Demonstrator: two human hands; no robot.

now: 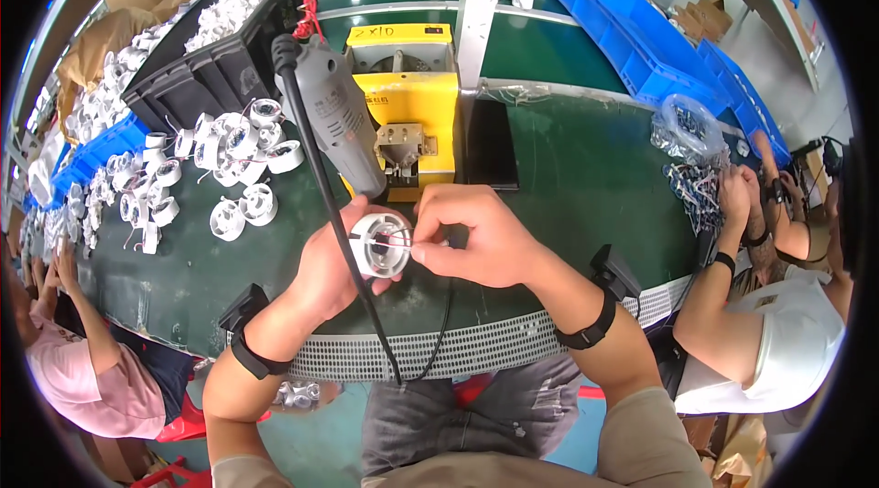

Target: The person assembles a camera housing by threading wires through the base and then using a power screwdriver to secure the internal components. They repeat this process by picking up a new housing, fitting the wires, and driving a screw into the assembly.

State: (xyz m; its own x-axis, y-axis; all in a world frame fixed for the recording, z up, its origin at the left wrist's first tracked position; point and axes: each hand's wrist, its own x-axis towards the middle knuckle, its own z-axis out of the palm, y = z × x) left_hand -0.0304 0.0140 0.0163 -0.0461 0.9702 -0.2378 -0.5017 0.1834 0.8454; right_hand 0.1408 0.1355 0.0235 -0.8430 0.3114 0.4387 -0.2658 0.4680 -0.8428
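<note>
My left hand [334, 259] is closed around a round white plastic housing [374, 261], its open side turned up and a dark part showing inside. Thin wires [396, 239] come out of the housing, and my right hand [472, 233] pinches their ends between thumb and forefinger. A grey electric screwdriver [334, 117] hangs just beyond my left hand. Its black cable [330, 168] passes in front of the housing and hides a strip of it. Past my hands stands a yellow machine [412, 103] with a metal fixture [403, 145] on its front.
Several white housings [243, 140] lie on the green table at left, beside a black crate [220, 53] of white parts. Blue trays [623, 39], a clear plastic bag [687, 126] and a pile of wires [693, 190] are at right. Co-workers sit on both sides.
</note>
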